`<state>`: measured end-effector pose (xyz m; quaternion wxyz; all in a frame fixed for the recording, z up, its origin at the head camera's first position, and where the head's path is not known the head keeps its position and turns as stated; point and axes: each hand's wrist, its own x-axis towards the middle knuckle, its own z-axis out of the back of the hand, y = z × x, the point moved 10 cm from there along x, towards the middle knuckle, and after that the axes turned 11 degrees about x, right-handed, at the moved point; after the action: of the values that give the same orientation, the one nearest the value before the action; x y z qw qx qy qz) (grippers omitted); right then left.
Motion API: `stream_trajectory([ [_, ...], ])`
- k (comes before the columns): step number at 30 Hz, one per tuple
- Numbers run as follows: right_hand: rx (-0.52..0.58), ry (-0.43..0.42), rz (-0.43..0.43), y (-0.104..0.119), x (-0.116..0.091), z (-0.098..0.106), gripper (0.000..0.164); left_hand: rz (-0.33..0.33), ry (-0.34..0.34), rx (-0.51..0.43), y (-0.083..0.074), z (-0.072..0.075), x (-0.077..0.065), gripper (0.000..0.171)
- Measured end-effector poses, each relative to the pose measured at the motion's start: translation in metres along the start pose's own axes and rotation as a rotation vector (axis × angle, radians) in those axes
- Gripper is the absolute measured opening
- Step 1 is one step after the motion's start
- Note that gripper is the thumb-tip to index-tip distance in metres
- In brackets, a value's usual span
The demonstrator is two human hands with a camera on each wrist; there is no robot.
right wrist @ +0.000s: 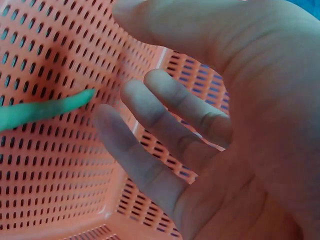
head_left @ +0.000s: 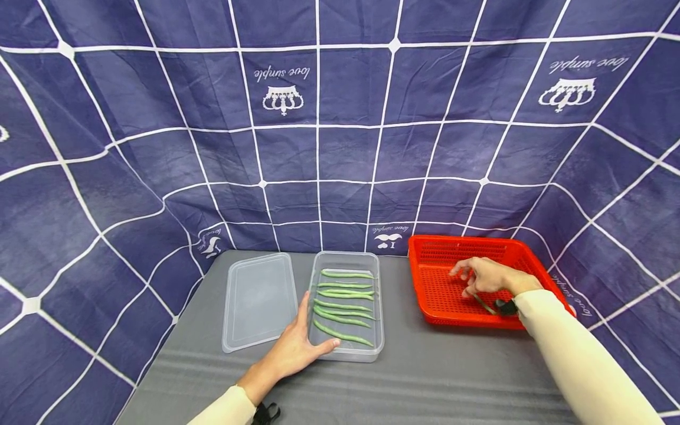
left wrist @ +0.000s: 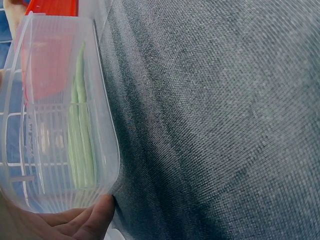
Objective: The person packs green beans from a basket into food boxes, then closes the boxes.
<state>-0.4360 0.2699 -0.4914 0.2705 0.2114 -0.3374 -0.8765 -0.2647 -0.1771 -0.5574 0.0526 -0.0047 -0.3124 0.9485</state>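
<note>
My left hand (head_left: 297, 353) rests against the near-left corner of a clear plastic container (head_left: 379, 319), fingers along its left side and thumb over the front rim. In the left wrist view, its fingertips (left wrist: 102, 212) touch the container's outer wall. Several green beans (head_left: 342, 313) lie crosswise inside, roughly parallel. Over a red perforated basket (head_left: 431, 310), my right hand (head_left: 486, 276) reaches in with loosely bent fingers. Nothing shows between its thumb and fingers in the right wrist view. One green bean (right wrist: 50, 109) lies in the basket, its tip close to the fingertips.
A translucent flat lid (head_left: 260, 301) lies on the grey tabletop (head_left: 398, 383) left of the container. Blue cloth (head_left: 345, 153) with white grid lines hangs behind and at both sides. The basket stands near the right-hand cloth.
</note>
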Motion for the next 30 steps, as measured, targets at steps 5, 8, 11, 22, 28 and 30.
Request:
stream_trajectory([
  [5, 0.075, 0.044, -0.090, -0.012, -0.001, -0.005, 0.067, -0.014, -0.010, 0.004, -0.002, 0.001, 0.001, 0.143],
  [8, 0.150, 0.063, -0.148, -0.024, -0.002, -0.008, 0.069, -0.023, -0.015, 0.007, -0.003, 0.002, 0.001, 0.143],
  [11, 0.203, 0.078, -0.181, -0.033, -0.003, -0.011, 0.069, -0.020, -0.011, 0.003, -0.003, 0.001, 0.001, 0.143],
  [22, 0.203, 0.111, -0.229, -0.044, -0.006, -0.016, 0.066, -0.008, -0.001, 0.003, -0.001, 0.000, 0.001, 0.144],
  [28, 0.196, 0.110, -0.232, -0.044, -0.004, -0.019, 0.064, -0.011, -0.004, 0.008, -0.002, 0.002, 0.001, 0.143],
  [30, 0.209, 0.104, -0.236, -0.045, -0.003, -0.021, 0.063, -0.013, -0.008, 0.010, -0.003, 0.003, 0.000, 0.143],
])
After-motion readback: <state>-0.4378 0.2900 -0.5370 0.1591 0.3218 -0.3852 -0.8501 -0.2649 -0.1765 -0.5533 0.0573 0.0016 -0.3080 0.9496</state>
